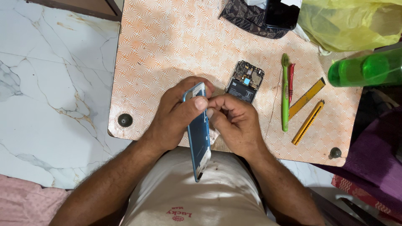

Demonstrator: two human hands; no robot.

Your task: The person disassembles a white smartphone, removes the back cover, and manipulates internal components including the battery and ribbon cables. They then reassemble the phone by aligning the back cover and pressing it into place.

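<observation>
This looks like a home corner used for small phone repair, not a fitted workshop. A low worktop [167, 42] with an orange patterned covering stands on a white marble floor [50, 83]. On it lie an opened phone body [245, 81] with its battery and circuit board bare, a green toothbrush [285, 96], a red tool [291, 77], a yellow ruler [307, 97] and a yellow utility knife [308, 122]. A yellow plastic bag [347, 23], a green bottle [366, 69] and folded cloth [377, 155] sit about the edges.

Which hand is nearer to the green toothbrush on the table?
Right. The right hand lies just left of the green toothbrush, apart from it; the left hand is farther left, holding the blue phone frame.
</observation>
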